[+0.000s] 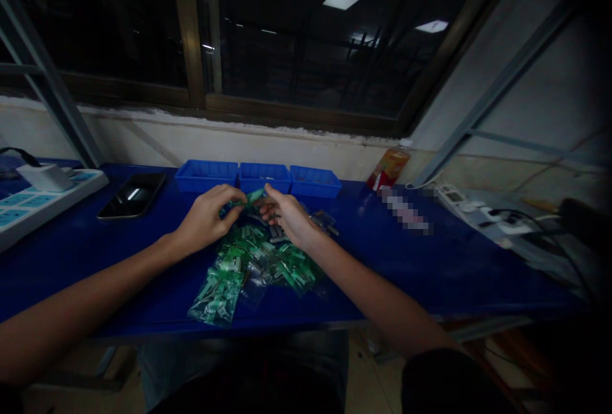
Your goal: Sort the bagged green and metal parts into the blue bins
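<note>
My left hand (208, 217) is closed, with thumb and fingers pinching a small green plastic bag (256, 196) that sticks out toward the right. Facing it, my right hand (292, 217) has its thumb apart from its half-curled fingers, close to the bag's end; I see nothing firmly held in it. Beneath both hands lies a pile of clear green-tinted bags (234, 261) with small pale and metallic parts inside. Some loose grey metal-looking parts (277, 233) show under my right hand, partly hidden by it.
Three blue bins (208, 178) stand in a row along the wall behind the hands. A phone (131, 196) and a white power strip (52, 200) lie at the left of the blue table (382, 273). At the right back is a drink bottle (389, 168), with chargers and cables (502, 219) beyond.
</note>
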### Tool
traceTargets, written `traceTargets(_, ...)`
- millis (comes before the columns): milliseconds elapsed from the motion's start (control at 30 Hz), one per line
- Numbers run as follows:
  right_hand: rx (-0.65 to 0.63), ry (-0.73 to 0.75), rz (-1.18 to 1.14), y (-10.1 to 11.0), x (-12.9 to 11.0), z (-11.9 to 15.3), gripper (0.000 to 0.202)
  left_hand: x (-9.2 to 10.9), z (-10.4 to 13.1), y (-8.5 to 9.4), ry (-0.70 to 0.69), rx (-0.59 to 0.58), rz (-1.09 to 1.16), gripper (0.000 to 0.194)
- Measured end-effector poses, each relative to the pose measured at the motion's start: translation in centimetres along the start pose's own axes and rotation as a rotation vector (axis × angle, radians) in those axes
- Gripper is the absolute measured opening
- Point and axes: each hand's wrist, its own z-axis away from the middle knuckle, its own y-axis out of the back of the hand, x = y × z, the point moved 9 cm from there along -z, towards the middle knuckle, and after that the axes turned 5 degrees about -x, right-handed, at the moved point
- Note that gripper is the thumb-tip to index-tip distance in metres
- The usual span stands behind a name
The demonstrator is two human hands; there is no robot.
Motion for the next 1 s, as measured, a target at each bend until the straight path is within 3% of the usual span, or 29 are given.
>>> traceTargets(100,-0.027,-0.030,-0.165,-0.3,0.5,-0.2,0.047,1.6,0.3,-0.6,-0.142,-0.032,-0.150,0.015)
traceTargets(233,0.063,0.206,-0.053,0.3,-1.1,-0.1,0.026,1.2,0.2,-0.3,-0.089,0.002,-0.173,0.018)
traceTargets(300,0.127,0.356,0.053,0.7,-2.3,0.4,0.018,0.2,-0.1,-0.2,0.016,-0.010,-0.098,0.020)
traceTargets(367,0.184,0.504,0.194,0.8,-3.7,1.3,0.017,-1.4,-0.2,-0.4,0.207,-0.046,0.086,0.024)
traceTargets(500,0.160,0.776,0.520,-0.8,-6.1,3.6,0.010,-4.4,1.0,-2.3,0.647,-0.082,0.692,0.042)
traceTargets(633,0.089,0.948,0.766,-2.7,-6.9,5.2,0.018,-4.9,1.7,-3.7,0.813,-0.080,1.054,0.035)
traceTargets(733,0.083,0.954,0.854,-3.0,-6.7,5.3,0.026,-5.0,1.6,-3.8,0.785,-0.074,1.091,0.021)
traceTargets(833,-0.015,0.846,0.852,-3.2,-6.1,4.3,0.034,-5.3,1.1,-2.5,0.657,0.023,0.955,0.020)
traceTargets(967,-0.108,0.528,0.572,-2.2,-4.3,1.8,0.014,-3.2,0.1,0.4,0.326,0.110,0.400,0.020)
traceTargets(1000,-0.130,0.424,0.446,-1.9,-3.5,1.1,0.021,-2.1,0.0,0.6,0.229,0.086,0.245,0.018)
